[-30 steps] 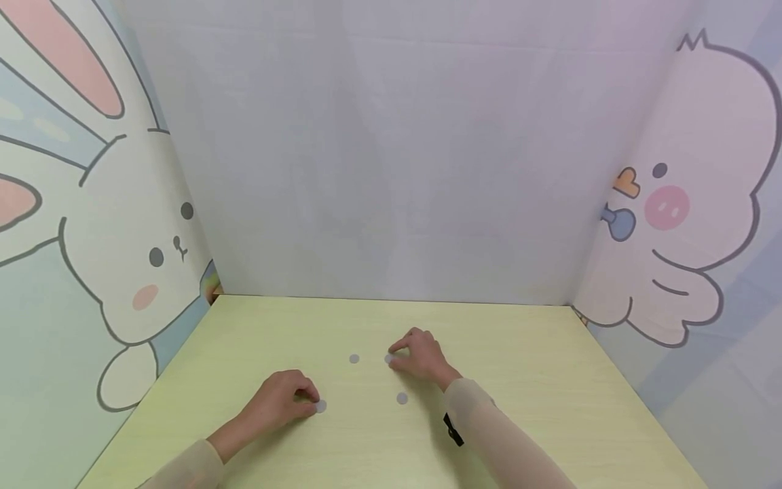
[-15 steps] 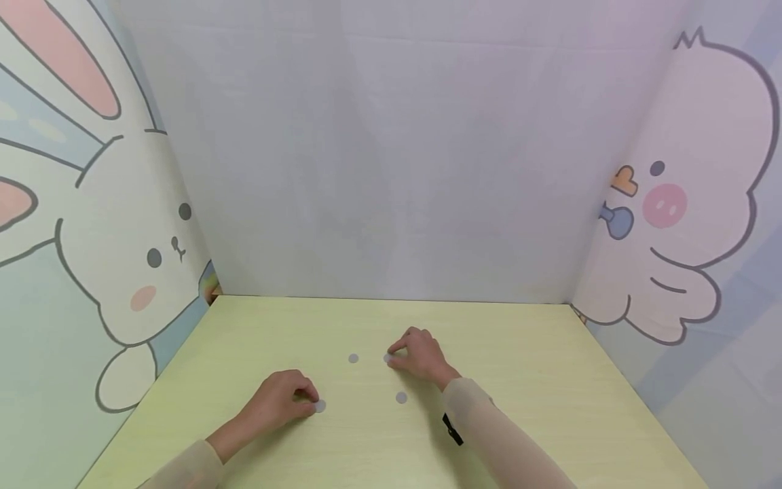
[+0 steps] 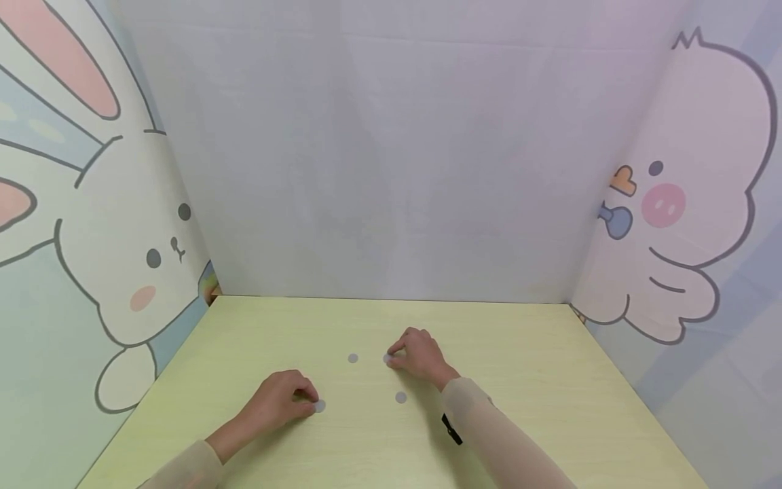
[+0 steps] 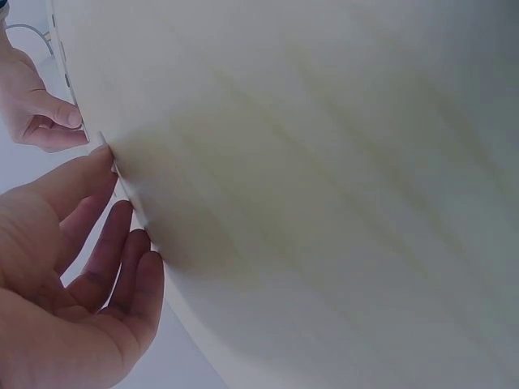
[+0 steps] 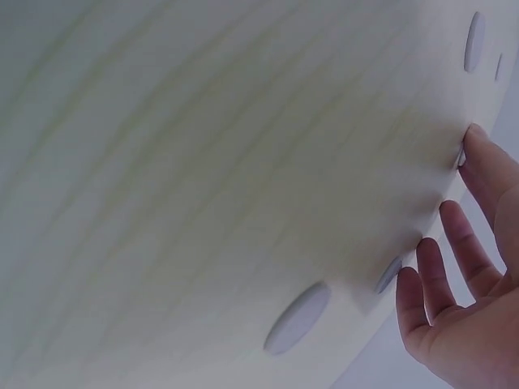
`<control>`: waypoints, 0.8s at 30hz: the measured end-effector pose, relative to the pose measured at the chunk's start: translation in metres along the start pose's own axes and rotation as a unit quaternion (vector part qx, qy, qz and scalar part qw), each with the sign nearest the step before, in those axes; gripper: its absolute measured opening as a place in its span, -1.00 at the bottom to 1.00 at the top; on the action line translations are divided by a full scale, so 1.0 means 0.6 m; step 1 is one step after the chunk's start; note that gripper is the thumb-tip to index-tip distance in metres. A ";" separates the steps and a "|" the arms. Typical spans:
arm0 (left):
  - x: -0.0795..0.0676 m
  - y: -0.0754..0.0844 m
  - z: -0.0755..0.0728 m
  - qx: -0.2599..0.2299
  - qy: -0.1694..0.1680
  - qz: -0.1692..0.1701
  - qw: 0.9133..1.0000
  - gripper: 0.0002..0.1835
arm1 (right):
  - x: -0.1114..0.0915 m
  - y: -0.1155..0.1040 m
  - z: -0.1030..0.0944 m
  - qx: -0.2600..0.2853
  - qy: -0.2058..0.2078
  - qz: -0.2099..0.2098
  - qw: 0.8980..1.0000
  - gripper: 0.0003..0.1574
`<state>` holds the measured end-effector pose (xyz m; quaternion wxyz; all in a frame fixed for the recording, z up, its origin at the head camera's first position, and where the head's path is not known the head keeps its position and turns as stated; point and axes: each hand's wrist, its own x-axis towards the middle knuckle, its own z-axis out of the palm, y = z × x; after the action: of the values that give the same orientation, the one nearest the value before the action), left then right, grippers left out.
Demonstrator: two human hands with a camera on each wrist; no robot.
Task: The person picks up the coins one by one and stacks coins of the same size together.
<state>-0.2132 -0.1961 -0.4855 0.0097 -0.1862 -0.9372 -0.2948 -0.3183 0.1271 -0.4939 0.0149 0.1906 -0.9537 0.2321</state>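
Note:
In the head view several small flat grey discs lie on the pale yellow tabletop. My left hand [image 3: 281, 401] pinches one grey disc [image 3: 320, 406] at the front left between thumb and index finger. Farther back, my right hand [image 3: 420, 354] grips another grey disc [image 3: 387, 358] by its edges, partly covered by the fingertips. In the right wrist view the fingers [image 5: 432, 279] spread low beside the surface, close to a grey disc [image 5: 389, 275]. The left wrist view shows the left hand [image 4: 73, 267] at the table's surface, its disc almost edge-on.
One loose disc [image 3: 353, 358] lies left of the right hand; another disc [image 3: 400, 397] sits near the right sleeve. A black strap [image 3: 452, 429] hangs at that sleeve. The tabletop [image 3: 519, 380] ends at a pale grey cloth backdrop [image 3: 391, 170], with cartoon-printed side panels [image 3: 690, 224].

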 end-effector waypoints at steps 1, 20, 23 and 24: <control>0.000 -0.001 0.000 0.000 0.000 0.000 1.000 -0.86 | 0.000 0.000 0.000 -0.002 -0.001 -0.002 1.000 -0.80; -0.003 -0.002 0.001 -0.002 0.003 -0.002 1.000 -0.86 | 0.003 -0.003 0.003 -0.045 0.014 -0.095 0.994 -0.89; -0.002 -0.002 0.001 0.001 0.004 0.000 1.000 -0.86 | 0.003 -0.004 0.001 -0.059 0.018 -0.112 0.992 -0.90; -0.002 -0.002 0.002 0.002 0.005 0.000 1.000 -0.85 | 0.002 -0.004 0.001 -0.065 0.021 -0.119 0.991 -0.90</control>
<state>-0.2121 -0.1969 -0.4870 0.0147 -0.1850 -0.9378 -0.2935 -0.3183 0.1243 -0.4931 0.0746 0.2963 -0.9369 0.1702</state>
